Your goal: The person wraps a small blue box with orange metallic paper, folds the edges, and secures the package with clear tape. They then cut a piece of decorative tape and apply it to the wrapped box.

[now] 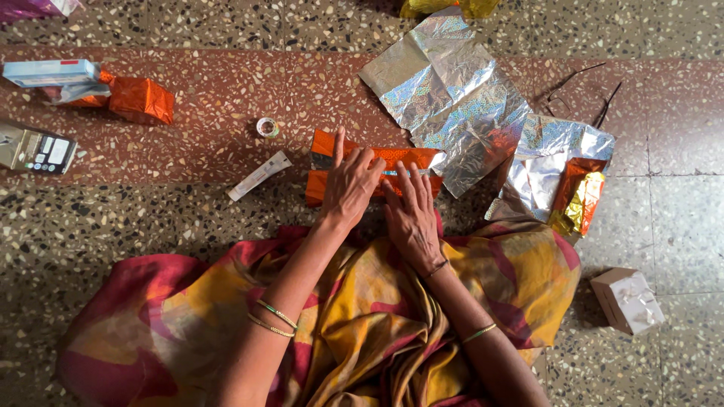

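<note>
Orange shiny wrapping paper folded around a long box on the terrazzo floor, right in front of the person's lap. Left hand lies flat on the parcel, fingers stretched out, index pointing up over the top edge. Right hand flat beside it, fingers together, pressing the paper's lower flap down; neither hand pinches anything. Hands nearly touch at the parcel's middle. Silver holographic foil sheet spread just beyond the parcel, its lower corner touching the parcel's right end. Second crumpled silver sheet to the right, with orange and gold scraps on it. Small tape roll up left of the parcel, near it; white tube lies slanted just left. Wrapped orange package far left, blue-white box beside it. Small white gift box at the right, well apart. Spectacles past the foil
</note>
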